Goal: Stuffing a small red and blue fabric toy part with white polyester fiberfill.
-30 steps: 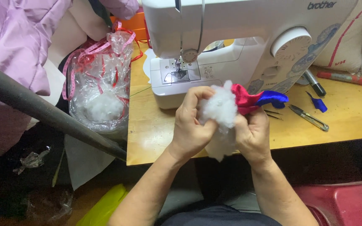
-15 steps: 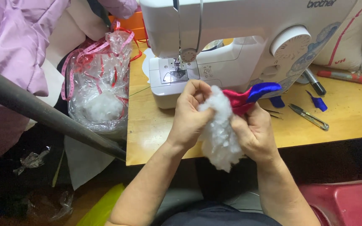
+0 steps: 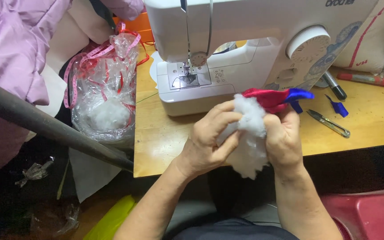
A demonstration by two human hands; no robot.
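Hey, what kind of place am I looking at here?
Likely a small home sewing workspace: a sewing machine on a wooden table, thread snips beside it, and hands working white stuffing into red-and-blue fabric.

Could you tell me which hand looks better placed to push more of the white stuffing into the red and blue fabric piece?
Probably the left hand: its fingers pinch the white stuffing, while the right hand grips the red and blue fabric piece.

A wooden table (image 3: pixel 165 146) stands over a dark, cluttered floor (image 3: pixel 32 209).
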